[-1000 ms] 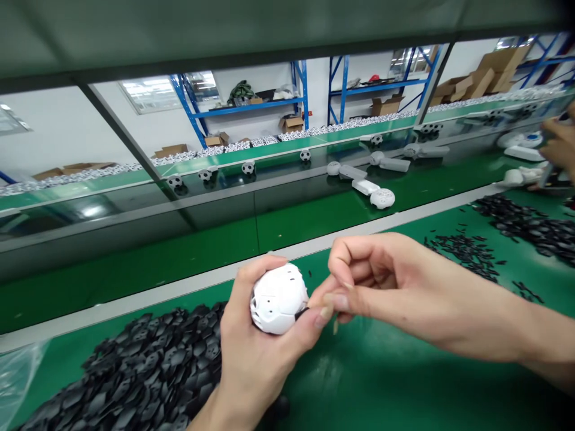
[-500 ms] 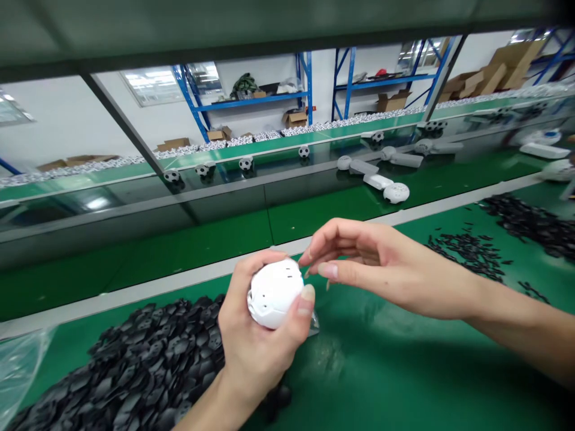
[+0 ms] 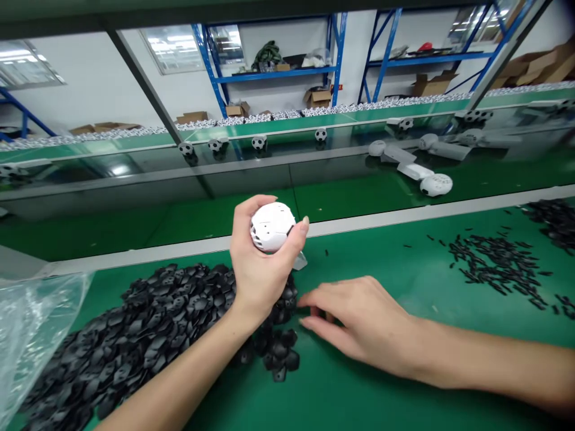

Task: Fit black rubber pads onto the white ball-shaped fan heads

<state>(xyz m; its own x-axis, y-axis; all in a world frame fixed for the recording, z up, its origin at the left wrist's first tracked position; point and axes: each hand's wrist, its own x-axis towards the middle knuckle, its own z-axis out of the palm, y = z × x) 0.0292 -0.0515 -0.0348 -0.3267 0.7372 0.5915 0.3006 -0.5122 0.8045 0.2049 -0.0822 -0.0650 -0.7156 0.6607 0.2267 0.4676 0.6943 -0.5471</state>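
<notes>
My left hand is closed around a white ball-shaped plastic shell, held above the green work surface. Small slots and holes show on the shell, with a dark gap beside my thumb. Under it, a pale flat part sticks out past my thumb; my hand hides the rest. My right hand is low over the surface, thumb and forefinger apart, at the right edge of a heap of black plastic panel pieces. No piece shows between those fingertips; the other fingers are curled and partly hidden.
Small black strips lie scattered at the right. A clear plastic bag is at the left. Beyond the pale ledge, white ball-and-arm units and football-patterned balls sit on the line.
My right hand has left the white shell and moved down to the edge of the black heap. My left hand has lifted the shell farther out. The view has shifted.
</notes>
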